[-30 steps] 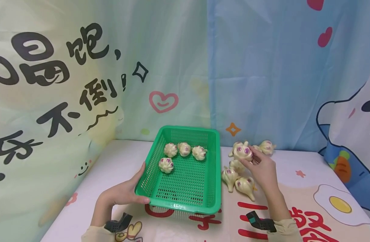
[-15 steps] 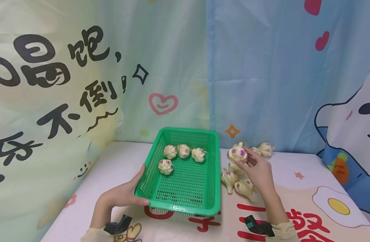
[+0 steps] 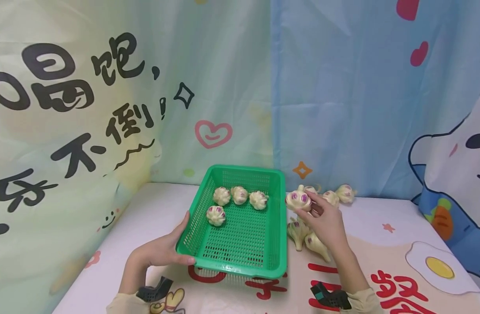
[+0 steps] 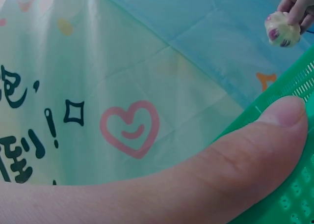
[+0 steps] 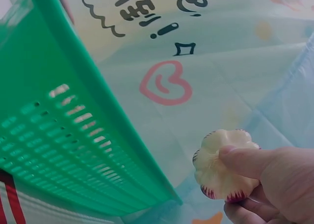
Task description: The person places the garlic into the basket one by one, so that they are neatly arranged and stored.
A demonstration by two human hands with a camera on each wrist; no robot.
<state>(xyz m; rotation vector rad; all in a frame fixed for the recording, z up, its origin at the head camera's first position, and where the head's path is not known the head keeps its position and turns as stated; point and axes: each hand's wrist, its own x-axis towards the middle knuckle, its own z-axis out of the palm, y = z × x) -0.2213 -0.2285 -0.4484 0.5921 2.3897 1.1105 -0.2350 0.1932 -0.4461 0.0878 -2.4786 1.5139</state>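
A green plastic basket [image 3: 280,261] with slotted walls sits on the table, a garlic group [image 3: 221,196] of several bulbs inside toward its back and left. At the basket's near left corner, my left hand [image 3: 163,249] grips the rim; its thumb [image 4: 279,130] lies over the edge while the other fingers are mostly hidden behind the side wall. My right hand [image 3: 327,221] pinches a white and purple garlic bulb [image 3: 298,200] between thumb and fingers, raised just beyond the basket's right rim. In the right wrist view the held bulb [image 5: 216,172] shows its pale underside beside the basket wall.
More garlic bulbs lie right of the basket: some below the right hand, such as one bulb [image 3: 298,233], and others behind it, such as another bulb [image 3: 345,193]. A printed cloth [image 3: 397,248] covers the table. A printed curtain [image 3: 240,87] hangs close behind.
My right hand has carried the garlic bulb left, from above the loose bulbs to near the basket's right rim. The left hand and the basket have stayed in place.
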